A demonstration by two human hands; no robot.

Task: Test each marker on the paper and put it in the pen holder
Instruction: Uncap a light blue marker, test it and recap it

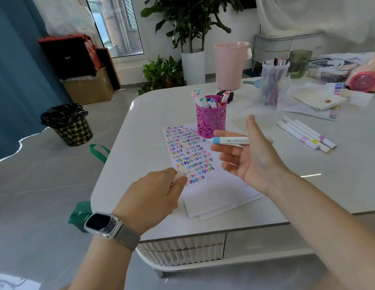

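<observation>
An uncapped light-blue marker (228,140) lies across the fingers of my right hand (251,155), tip pointing left, above the paper (213,185). That hand is palm-up with fairly straight fingers, and how the thumb sits on the marker is unclear. My left hand (157,195) pinches a small white cap (179,176) over the paper's near left edge. Rows of coloured squiggles cover the paper's left part. The pink perforated pen holder (211,120) stands at the paper's far edge with several markers in it.
Several white markers (308,133) lie on the table to the right. A clear tub of pens (273,84), loose papers (314,101) and a pink bin (231,65) are further back. A black-lined waste bin (68,124) stands on the floor at left.
</observation>
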